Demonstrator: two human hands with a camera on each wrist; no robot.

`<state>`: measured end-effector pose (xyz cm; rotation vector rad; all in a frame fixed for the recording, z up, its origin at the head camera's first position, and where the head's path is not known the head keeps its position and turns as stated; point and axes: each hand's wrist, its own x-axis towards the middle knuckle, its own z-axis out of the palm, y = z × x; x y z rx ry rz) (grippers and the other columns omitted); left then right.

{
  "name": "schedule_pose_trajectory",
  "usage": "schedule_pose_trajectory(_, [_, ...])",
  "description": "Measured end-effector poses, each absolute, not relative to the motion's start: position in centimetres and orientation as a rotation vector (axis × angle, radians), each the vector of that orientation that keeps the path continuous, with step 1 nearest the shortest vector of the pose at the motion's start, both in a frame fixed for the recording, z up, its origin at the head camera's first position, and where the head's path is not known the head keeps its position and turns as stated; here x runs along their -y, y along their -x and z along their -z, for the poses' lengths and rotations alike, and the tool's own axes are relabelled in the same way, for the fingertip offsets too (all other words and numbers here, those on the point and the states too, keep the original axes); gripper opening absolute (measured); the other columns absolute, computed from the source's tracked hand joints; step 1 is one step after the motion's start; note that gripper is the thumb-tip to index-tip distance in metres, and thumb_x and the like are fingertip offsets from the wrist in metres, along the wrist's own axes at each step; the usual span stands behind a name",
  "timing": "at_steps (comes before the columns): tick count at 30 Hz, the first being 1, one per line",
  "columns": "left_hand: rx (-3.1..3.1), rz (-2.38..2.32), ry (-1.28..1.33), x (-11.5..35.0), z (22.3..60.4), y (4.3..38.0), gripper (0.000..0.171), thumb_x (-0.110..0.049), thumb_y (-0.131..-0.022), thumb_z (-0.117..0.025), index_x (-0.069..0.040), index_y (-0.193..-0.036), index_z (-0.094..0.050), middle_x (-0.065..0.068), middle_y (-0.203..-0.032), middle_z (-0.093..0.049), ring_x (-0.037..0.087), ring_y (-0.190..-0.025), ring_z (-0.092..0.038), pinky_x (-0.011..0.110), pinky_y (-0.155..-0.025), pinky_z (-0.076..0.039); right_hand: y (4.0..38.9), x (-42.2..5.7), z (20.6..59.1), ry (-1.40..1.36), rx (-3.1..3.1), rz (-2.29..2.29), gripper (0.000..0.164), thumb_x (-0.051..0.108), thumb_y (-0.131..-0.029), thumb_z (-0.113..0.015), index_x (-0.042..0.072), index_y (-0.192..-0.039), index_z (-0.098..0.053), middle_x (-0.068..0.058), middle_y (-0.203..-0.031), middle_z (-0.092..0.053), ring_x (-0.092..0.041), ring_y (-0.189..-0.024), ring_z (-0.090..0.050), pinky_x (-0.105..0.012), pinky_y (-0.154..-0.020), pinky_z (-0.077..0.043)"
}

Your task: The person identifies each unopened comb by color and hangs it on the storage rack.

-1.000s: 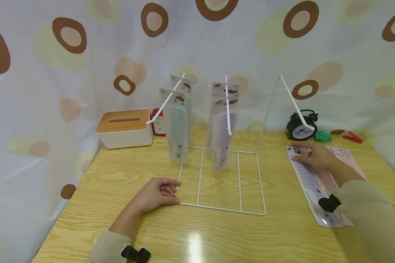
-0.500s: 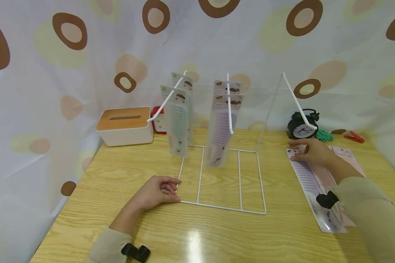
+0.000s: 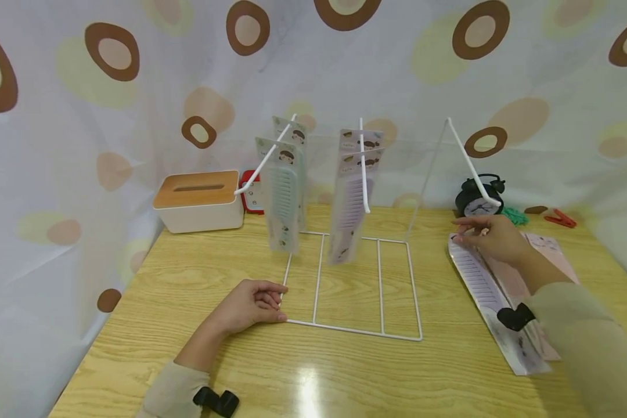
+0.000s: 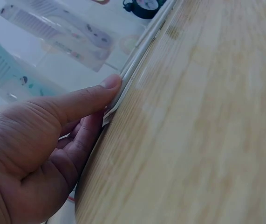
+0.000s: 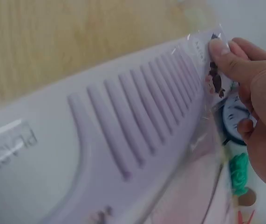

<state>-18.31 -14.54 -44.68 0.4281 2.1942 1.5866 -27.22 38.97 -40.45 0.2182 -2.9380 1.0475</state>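
Note:
My left hand point(image 3: 251, 305) pinches the front left corner of a white wire rack point(image 3: 345, 331), thumb on top of the wire in the left wrist view. On the right, my right hand point(image 3: 498, 241) grips the far end of a packaged purple comb point(image 3: 478, 278). In the right wrist view the thumb presses on the printed header of its clear sleeve. That end is tipped up a little, above packaged pink combs point(image 3: 546, 247). Two packaged green combs point(image 3: 282, 200) hang from the rack's left hook, and two packaged purple combs point(image 3: 351, 203) from the middle hook.
The rack's right hook point(image 3: 472, 159) is bare and juts forward. Behind it stand a black alarm clock point(image 3: 478, 200), a green coil point(image 3: 514, 216) and a red clip point(image 3: 560, 218). A tissue box point(image 3: 198, 203) and a red-framed clock point(image 3: 253, 194) sit back left.
My right hand has raised the far end of the packaged purple comb slightly and shifted it left. The packs on the middle hook have swung a little. My left hand keeps its place.

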Motion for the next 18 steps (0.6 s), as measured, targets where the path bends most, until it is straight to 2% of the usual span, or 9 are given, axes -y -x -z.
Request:
schedule_pose_trajectory(4, [-2.195, -1.591, -0.426, 14.5, 44.6, 18.3, 0.052, -0.005, -0.079, -0.084, 0.008, -0.126, -0.063, 0.011, -0.096, -0.064, 0.011, -0.080, -0.064, 0.020, -0.072, -0.057, 26.8, -38.8, 38.3, -0.170, 2.874, -1.202, 0.044, 0.029, -0.090, -0.076, 0.007, -0.127, -0.067, 0.019, -0.094, -0.070, 0.008, -0.091, -0.057, -0.016, -0.070, -0.050])
schedule_pose_trajectory(7, [-2.190, -1.590, -0.417, 14.5, 44.7, 18.4, 0.052, -0.005, -0.079, -0.084, 0.007, -0.126, -0.063, 0.012, -0.097, -0.064, 0.013, -0.081, -0.064, 0.020, -0.072, -0.057, 26.1, -38.6, 36.6, -0.150, 2.780, -1.327, 0.040, 0.024, -0.091, -0.075, 0.006, -0.126, -0.068, 0.029, -0.093, -0.069, 0.012, -0.089, -0.062, -0.011, -0.071, -0.050])
schedule_pose_trajectory(9, [-2.187, -1.588, -0.412, 14.6, 44.7, 18.3, 0.053, -0.006, -0.079, -0.084, 0.007, -0.126, -0.063, 0.012, -0.097, -0.064, 0.014, -0.081, -0.064, 0.020, -0.073, -0.058, 25.4, -38.3, 35.6, -0.145, 2.692, -1.408, 0.032, 0.019, -0.091, -0.075, 0.009, -0.121, -0.070, 0.030, -0.092, -0.070, 0.013, -0.088, -0.065, -0.008, -0.072, -0.051])
schedule_pose_trajectory(11, [-2.185, -1.589, -0.413, 14.6, 44.8, 18.3, 0.053, -0.005, -0.079, -0.084, 0.007, -0.126, -0.063, 0.012, -0.097, -0.064, 0.014, -0.081, -0.065, 0.021, -0.073, -0.058, 24.4, -38.0, 34.5, -0.147, 2.612, -1.448, 0.025, 0.013, -0.091, -0.075, 0.016, -0.115, -0.073, 0.030, -0.091, -0.070, 0.012, -0.084, -0.067, -0.009, -0.069, -0.053])
schedule_pose_trajectory(14, [-2.184, -1.593, -0.418, 14.6, 44.8, 18.3, 0.053, -0.005, -0.079, -0.084, 0.007, -0.127, -0.063, 0.013, -0.097, -0.064, 0.015, -0.081, -0.065, 0.021, -0.074, -0.058, 22.8, -37.6, 33.0, -0.118, 2.550, -1.463, 0.025, 0.011, -0.090, -0.075, 0.022, -0.113, -0.074, 0.029, -0.091, -0.071, 0.010, -0.081, -0.067, -0.010, -0.065, -0.053])
schedule_pose_trajectory(16, [-2.186, -1.597, -0.422, 14.6, 44.9, 18.3, 0.053, -0.004, -0.079, -0.084, 0.008, -0.127, -0.063, 0.013, -0.097, -0.064, 0.015, -0.081, -0.065, 0.021, -0.074, -0.058, 21.5, -37.5, 31.8, -0.055, 2.564, -1.397, 0.028, 0.017, -0.090, -0.076, 0.022, -0.117, -0.073, 0.029, -0.091, -0.070, 0.010, -0.080, -0.064, -0.010, -0.064, -0.050])
schedule_pose_trajectory(18, [-2.186, -1.601, -0.423, 14.6, 44.9, 18.3, 0.053, -0.004, -0.079, -0.083, 0.008, -0.127, -0.062, 0.013, -0.097, -0.064, 0.014, -0.081, -0.065, 0.021, -0.074, -0.058, 20.3, -37.4, 30.7, 0.003, 2.601, -1.375, 0.033, 0.026, -0.091, -0.074, 0.017, -0.123, -0.072, 0.031, -0.100, -0.069, 0.012, -0.090, -0.060, -0.007, -0.066, -0.049])
